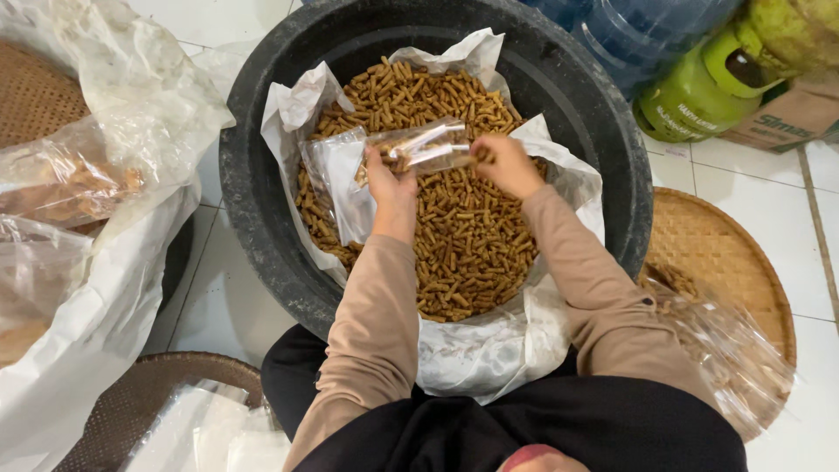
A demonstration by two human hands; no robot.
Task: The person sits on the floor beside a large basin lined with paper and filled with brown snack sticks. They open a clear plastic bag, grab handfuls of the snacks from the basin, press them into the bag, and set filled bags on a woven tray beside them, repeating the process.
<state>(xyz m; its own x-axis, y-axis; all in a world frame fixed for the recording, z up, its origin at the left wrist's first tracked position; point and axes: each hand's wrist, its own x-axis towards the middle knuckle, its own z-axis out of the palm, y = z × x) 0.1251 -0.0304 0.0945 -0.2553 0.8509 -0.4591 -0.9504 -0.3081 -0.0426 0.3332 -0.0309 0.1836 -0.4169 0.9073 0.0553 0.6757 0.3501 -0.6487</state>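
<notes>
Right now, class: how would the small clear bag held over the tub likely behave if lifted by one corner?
The small clear bag is thin film, so it would probably sag. Partly filled with snack sticks, it looks light. The open mouth by the right hand might spill.

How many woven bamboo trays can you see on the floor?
3: one woven tray at the right under clear bags, one at top left under plastic, one at bottom left. More may be hidden.

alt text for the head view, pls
Seen from above, a left hand holds a small clear plastic bag while the right hand feeds in brown stick-shaped snacks from a plastic-lined black round tub.
</notes>
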